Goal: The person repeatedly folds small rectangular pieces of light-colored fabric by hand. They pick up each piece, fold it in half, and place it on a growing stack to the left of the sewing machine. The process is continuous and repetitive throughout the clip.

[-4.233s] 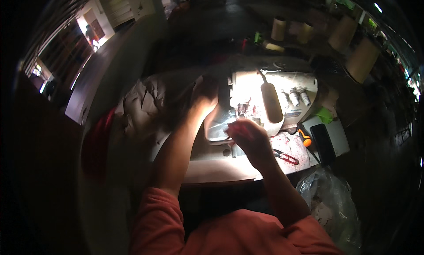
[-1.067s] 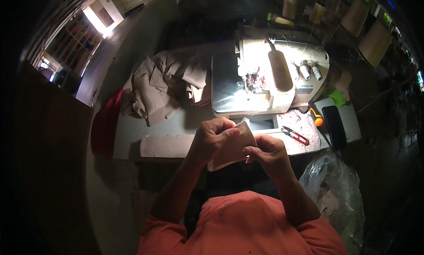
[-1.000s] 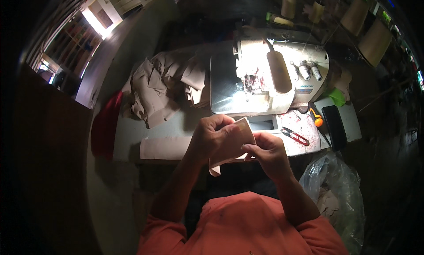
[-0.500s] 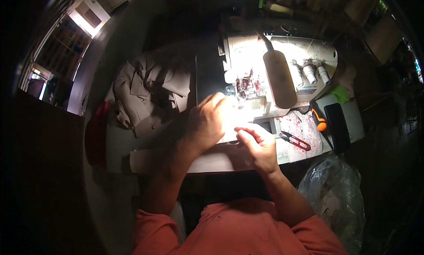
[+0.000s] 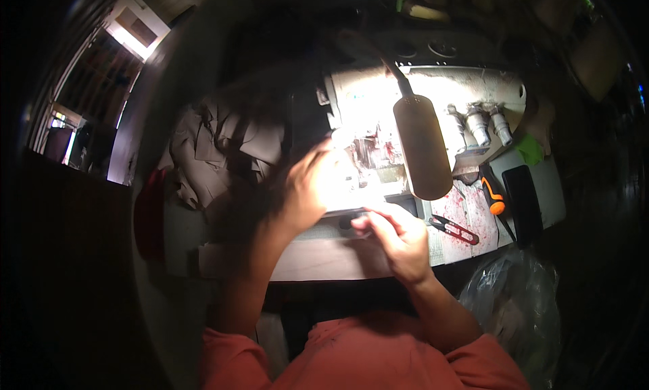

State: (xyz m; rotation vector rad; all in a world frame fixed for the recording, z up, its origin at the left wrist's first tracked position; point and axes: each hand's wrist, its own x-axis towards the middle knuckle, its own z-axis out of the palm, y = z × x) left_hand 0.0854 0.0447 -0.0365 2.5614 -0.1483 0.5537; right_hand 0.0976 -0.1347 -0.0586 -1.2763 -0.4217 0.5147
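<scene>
My left hand (image 5: pixel 307 190) lies close to the needle area of a white sewing machine (image 5: pixel 351 92), its fingertips washed out by glare, so their grip is hidden. Just to its right, my right hand (image 5: pixel 402 245) has thumb and forefinger pinched together at the machine bed; what sits between them is too bright to name. Above the right hand hangs a long lamp head (image 5: pixel 422 147) that lights the work. Thread snips (image 5: pixel 456 229) with red handles rest on the speckled surface beside my right hand.
A heap of beige cut pieces (image 5: pixel 213 147) lies left of the machine. At the right are an orange-and-black hand tool (image 5: pixel 495 197), a black phone (image 5: pixel 524 201) and a green scrap (image 5: pixel 531 149). A clear plastic bag (image 5: pixel 517 295) hangs below the table's right edge.
The view has shifted, so the table and machine appear slightly lower. Both hands stay by the needle area, the right one still pinched; glare now covers the left fingertips.
</scene>
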